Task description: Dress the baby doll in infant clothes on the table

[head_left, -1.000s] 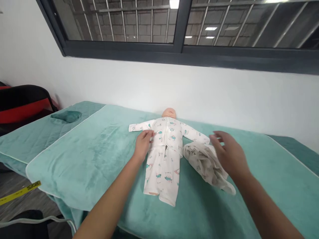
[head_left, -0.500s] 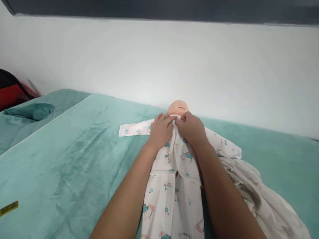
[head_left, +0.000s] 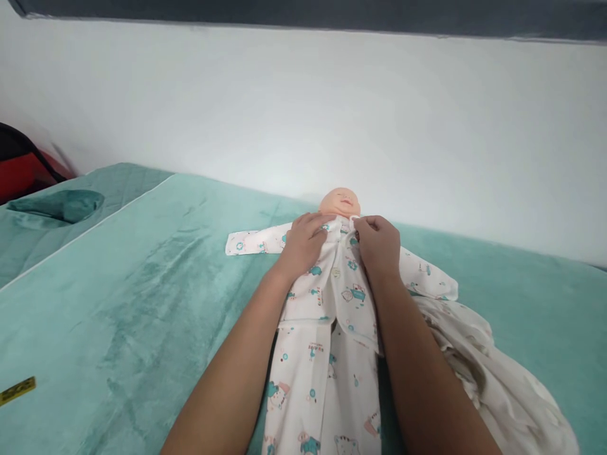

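A baby doll point(head_left: 340, 202) lies on its back, wearing a white printed baby shirt point(head_left: 353, 294) and matching trousers point(head_left: 303, 379). My left hand point(head_left: 306, 242) rests on the chest near the collar, fingers stretched over the cloth. On the opposite side of the neckline, my right hand point(head_left: 379, 243) is closed, thumb and finger pinching the collar edge. A pale button point(head_left: 336, 273) shows on the shirt front below the hands. Both sleeves spread out to the sides, the doll's hands not visible.
Beside my right forearm lies a crumpled off-white cloth point(head_left: 502, 373). The bed has a teal cover point(head_left: 142, 303) and meets a white wall point(head_left: 237, 114). A yellow label point(head_left: 18, 390) is at the left, and a red and black item point(head_left: 21, 164) stands behind.
My hands have drawn apart at the neckline. The right hand has moved right with the collar edge, and the left slightly left, its fingers now lying on the cloth.
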A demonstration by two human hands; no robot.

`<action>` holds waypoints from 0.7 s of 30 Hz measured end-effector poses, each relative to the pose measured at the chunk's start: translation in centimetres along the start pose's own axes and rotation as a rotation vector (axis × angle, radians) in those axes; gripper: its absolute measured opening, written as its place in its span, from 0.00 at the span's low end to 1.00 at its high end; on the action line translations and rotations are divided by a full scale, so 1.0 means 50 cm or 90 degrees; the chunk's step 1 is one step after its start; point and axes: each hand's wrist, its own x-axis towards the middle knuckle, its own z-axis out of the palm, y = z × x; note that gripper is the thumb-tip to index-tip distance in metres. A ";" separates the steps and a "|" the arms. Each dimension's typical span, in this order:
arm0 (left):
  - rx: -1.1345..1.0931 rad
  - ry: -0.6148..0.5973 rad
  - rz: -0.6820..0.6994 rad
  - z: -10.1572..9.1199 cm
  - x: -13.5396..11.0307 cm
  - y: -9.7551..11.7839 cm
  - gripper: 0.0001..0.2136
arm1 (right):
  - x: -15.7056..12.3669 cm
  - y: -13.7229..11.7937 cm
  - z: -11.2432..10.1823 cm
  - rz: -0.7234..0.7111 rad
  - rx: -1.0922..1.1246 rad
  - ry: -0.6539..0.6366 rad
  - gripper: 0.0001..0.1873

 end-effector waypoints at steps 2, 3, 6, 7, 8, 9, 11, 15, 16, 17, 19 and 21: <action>-0.020 0.003 0.023 -0.003 -0.008 0.004 0.18 | -0.018 0.000 -0.003 -0.012 0.019 0.024 0.08; -0.023 0.003 0.034 -0.004 -0.015 0.006 0.17 | -0.031 0.000 -0.005 -0.022 0.026 0.033 0.08; -0.012 0.004 0.070 -0.006 -0.048 0.010 0.16 | -0.078 0.006 -0.015 -0.052 0.033 0.039 0.09; -0.005 0.003 0.082 -0.006 -0.060 0.010 0.15 | -0.094 0.009 -0.019 -0.059 0.032 0.035 0.10; 0.004 0.002 0.095 -0.006 -0.073 0.011 0.15 | -0.109 0.012 -0.023 -0.067 0.030 0.028 0.11; 0.014 0.002 0.105 -0.005 -0.084 0.011 0.16 | -0.122 0.014 -0.027 -0.078 0.024 0.017 0.11; 0.036 0.003 0.117 -0.004 -0.101 0.011 0.17 | -0.140 0.016 -0.033 -0.123 -0.015 -0.014 0.12; 0.057 -0.007 0.125 -0.003 -0.108 0.012 0.20 | -0.142 0.009 -0.034 -0.210 -0.130 -0.074 0.13; 0.058 -0.010 0.125 -0.003 -0.106 0.012 0.21 | -0.138 0.006 -0.033 -0.216 -0.148 -0.083 0.11; 0.058 -0.012 0.123 -0.003 -0.105 0.011 0.21 | -0.135 0.004 -0.032 -0.218 -0.159 -0.089 0.10; 0.060 -0.010 0.121 -0.004 -0.102 0.010 0.21 | -0.130 0.001 -0.031 -0.219 -0.166 -0.092 0.06; 0.061 -0.007 0.119 -0.004 -0.102 0.010 0.20 | -0.128 0.000 -0.032 -0.212 -0.145 -0.097 0.05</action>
